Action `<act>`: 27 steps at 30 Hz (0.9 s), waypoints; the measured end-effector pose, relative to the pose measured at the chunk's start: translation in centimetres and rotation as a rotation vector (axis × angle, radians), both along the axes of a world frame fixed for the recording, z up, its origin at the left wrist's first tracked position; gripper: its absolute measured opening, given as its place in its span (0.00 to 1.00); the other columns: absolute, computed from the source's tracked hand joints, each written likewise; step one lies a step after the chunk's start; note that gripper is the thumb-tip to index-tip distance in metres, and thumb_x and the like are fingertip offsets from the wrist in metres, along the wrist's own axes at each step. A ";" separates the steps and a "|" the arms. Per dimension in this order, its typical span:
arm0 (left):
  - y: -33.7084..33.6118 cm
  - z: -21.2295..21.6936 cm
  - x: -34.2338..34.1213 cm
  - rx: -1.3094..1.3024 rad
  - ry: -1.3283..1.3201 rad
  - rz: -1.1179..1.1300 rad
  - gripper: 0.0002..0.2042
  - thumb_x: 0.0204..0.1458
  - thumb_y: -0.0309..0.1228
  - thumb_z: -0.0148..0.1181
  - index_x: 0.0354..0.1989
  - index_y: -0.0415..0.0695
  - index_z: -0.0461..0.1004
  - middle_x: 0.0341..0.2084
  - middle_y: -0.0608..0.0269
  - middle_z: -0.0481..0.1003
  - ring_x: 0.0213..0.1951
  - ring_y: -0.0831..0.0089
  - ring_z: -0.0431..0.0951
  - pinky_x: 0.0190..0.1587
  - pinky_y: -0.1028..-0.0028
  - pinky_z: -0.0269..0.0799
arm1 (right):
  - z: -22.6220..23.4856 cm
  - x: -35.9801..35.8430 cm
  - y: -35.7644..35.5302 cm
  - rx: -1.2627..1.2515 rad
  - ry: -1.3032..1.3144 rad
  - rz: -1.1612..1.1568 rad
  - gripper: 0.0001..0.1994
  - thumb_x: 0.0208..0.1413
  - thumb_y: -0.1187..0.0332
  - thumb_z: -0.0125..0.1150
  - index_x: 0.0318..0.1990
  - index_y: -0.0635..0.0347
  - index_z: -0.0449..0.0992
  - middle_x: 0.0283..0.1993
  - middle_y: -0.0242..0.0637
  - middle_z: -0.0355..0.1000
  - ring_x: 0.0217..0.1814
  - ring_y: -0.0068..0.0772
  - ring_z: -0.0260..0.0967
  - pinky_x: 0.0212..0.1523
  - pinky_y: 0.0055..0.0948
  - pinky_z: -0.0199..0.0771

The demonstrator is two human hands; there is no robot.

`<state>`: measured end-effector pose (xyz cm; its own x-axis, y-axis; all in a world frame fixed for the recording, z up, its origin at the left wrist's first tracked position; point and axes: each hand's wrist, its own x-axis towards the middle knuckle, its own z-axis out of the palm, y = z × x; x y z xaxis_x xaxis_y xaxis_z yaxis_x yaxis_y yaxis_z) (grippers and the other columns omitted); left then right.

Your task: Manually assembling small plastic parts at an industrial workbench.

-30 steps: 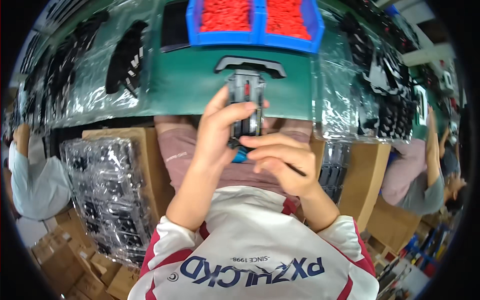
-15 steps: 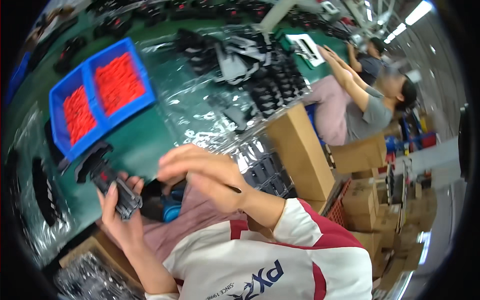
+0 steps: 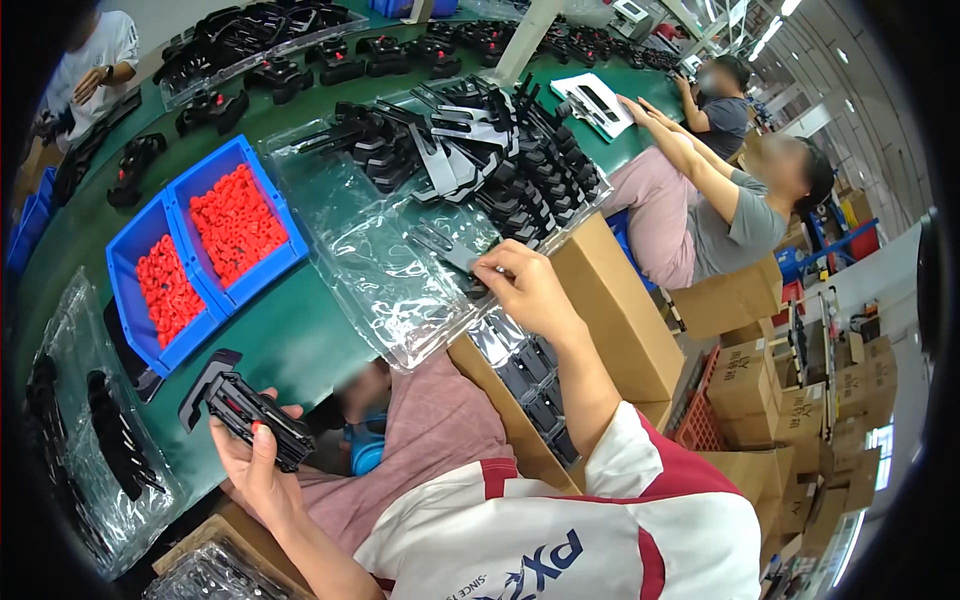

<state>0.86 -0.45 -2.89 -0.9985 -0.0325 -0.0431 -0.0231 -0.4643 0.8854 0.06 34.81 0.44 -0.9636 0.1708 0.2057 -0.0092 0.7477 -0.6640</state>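
My left hand (image 3: 256, 478) is closed round a black plastic assembly (image 3: 262, 415), a ribbed body with a wide curved piece at its far end and a bit of red inside. It is held tilted above the table's near edge. My right hand (image 3: 537, 298) reaches out over a clear plastic sheet (image 3: 370, 290), thumb and fingers pinched at the near end of a grey forked plastic part (image 3: 446, 246). That part lies on the sheet, just in front of a heap of black and grey plastic parts (image 3: 510, 165).
A blue two-section bin (image 3: 240, 292) of small red pieces stands left on the green table (image 3: 310, 345). Bagged black curved parts (image 3: 115, 435) lie at far left. A cardboard box (image 3: 610, 310) adjoins the table at right. Black assemblies line the back; a co-worker (image 3: 740, 225) sits at right.
My right hand has moved away from near the left hand, right and forward to the grey forked part. The black assembly, still in my left hand, has shifted slightly down and right. The view has turned a little.
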 end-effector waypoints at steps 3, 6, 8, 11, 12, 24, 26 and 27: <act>-0.3 -0.3 0.2 -0.010 0.050 -0.072 0.28 0.56 0.29 0.58 0.64 0.39 0.56 0.48 0.46 0.72 0.39 0.59 0.79 0.44 0.71 0.74 | 0.8 -0.4 -0.1 0.033 -0.041 0.039 0.06 0.53 0.73 0.60 0.36 0.66 0.79 0.35 0.34 0.74 0.29 0.32 0.69 0.31 0.27 0.69; -0.5 -0.3 0.4 0.004 0.041 -0.071 0.29 0.55 0.28 0.57 0.65 0.39 0.54 0.50 0.45 0.71 0.41 0.56 0.78 0.45 0.70 0.74 | 2.2 -0.4 -0.2 -0.035 -0.085 0.032 0.07 0.53 0.72 0.61 0.36 0.67 0.79 0.33 0.34 0.74 0.28 0.29 0.68 0.30 0.25 0.68; -0.7 -0.2 0.6 0.022 0.030 -0.073 0.31 0.54 0.27 0.57 0.66 0.40 0.53 0.52 0.44 0.70 0.44 0.54 0.78 0.47 0.69 0.73 | 2.9 -0.6 -0.1 -0.098 -0.133 0.023 0.07 0.53 0.72 0.61 0.36 0.67 0.79 0.32 0.34 0.74 0.26 0.27 0.67 0.30 0.24 0.67; -0.9 0.0 0.6 0.144 0.066 -0.082 0.33 0.52 0.24 0.57 0.67 0.40 0.52 0.54 0.43 0.68 0.48 0.50 0.76 0.50 0.66 0.71 | 4.2 -1.3 -0.6 -0.209 -0.043 -0.042 0.08 0.52 0.73 0.62 0.38 0.68 0.79 0.33 0.34 0.73 0.25 0.23 0.65 0.29 0.22 0.66; -1.0 0.0 0.6 0.208 0.083 -0.088 0.34 0.51 0.23 0.57 0.68 0.40 0.52 0.55 0.42 0.68 0.49 0.48 0.75 0.52 0.64 0.71 | 4.4 -1.5 -1.1 -0.312 0.054 0.018 0.08 0.52 0.74 0.62 0.38 0.67 0.80 0.34 0.34 0.73 0.26 0.23 0.64 0.28 0.21 0.64; -0.6 1.1 1.6 0.427 -0.043 0.008 0.36 0.49 0.17 0.49 0.70 0.42 0.48 0.60 0.40 0.63 0.55 0.46 0.71 0.56 0.60 0.68 | 0.2 2.7 -19.6 -0.405 0.429 0.832 0.16 0.42 0.79 0.65 0.42 0.63 0.76 0.38 0.35 0.67 0.22 0.27 0.64 0.22 0.23 0.65; -0.3 1.1 1.9 0.287 -0.035 0.050 0.35 0.49 0.17 0.48 0.69 0.41 0.50 0.58 0.40 0.65 0.54 0.48 0.72 0.55 0.62 0.70 | -0.9 2.6 -20.9 -0.434 0.422 0.863 0.15 0.42 0.80 0.65 0.41 0.64 0.76 0.38 0.35 0.67 0.23 0.27 0.65 0.23 0.23 0.66; -0.2 1.0 2.0 0.218 -0.032 0.069 0.34 0.49 0.17 0.48 0.69 0.41 0.50 0.58 0.41 0.65 0.53 0.49 0.73 0.54 0.63 0.70 | -1.2 2.6 -21.2 -0.448 0.417 0.878 0.15 0.42 0.80 0.65 0.41 0.64 0.75 0.38 0.35 0.67 0.23 0.28 0.65 0.23 0.23 0.66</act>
